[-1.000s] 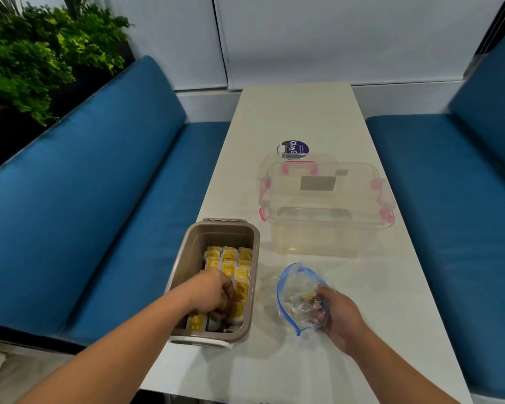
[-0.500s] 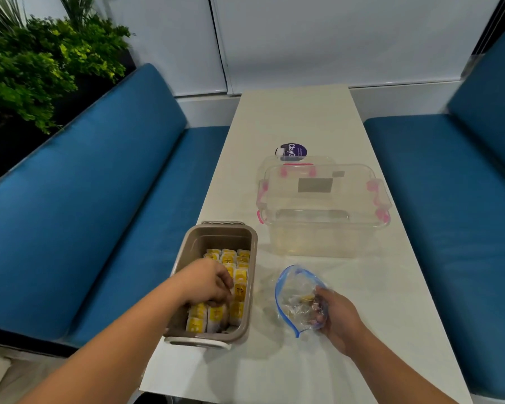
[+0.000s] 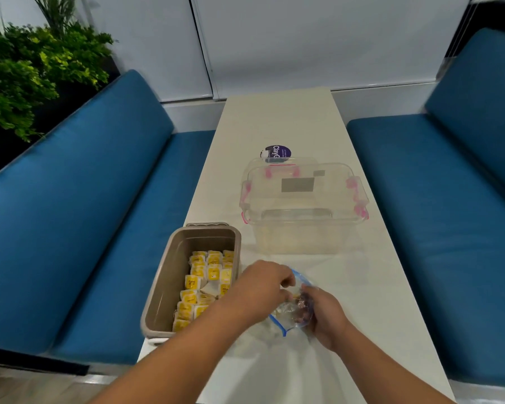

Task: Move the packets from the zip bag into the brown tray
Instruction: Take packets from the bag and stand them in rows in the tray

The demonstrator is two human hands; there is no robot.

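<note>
The brown tray (image 3: 169, 275) stands at the table's near left edge, filled with several yellow packets (image 3: 209, 272) in rows. To its right lies the clear zip bag (image 3: 293, 317) with a blue seal. My right hand (image 3: 327, 316) grips the bag from the right and holds it up. My left hand (image 3: 263, 290) has its fingers at the bag's mouth, curled in around the opening. Something small and yellowish shows inside the bag at the fingertips; whether the fingers hold it is hidden.
A clear plastic box (image 3: 303, 208) with pink latches stands just beyond the bag. A round purple label (image 3: 276, 153) lies behind it. Blue benches (image 3: 79, 217) flank the narrow white table (image 3: 280, 121); plants stand at the far left.
My left hand has left the brown tray and moved right to the mouth of the zip bag. My right hand kept its hold on the bag.
</note>
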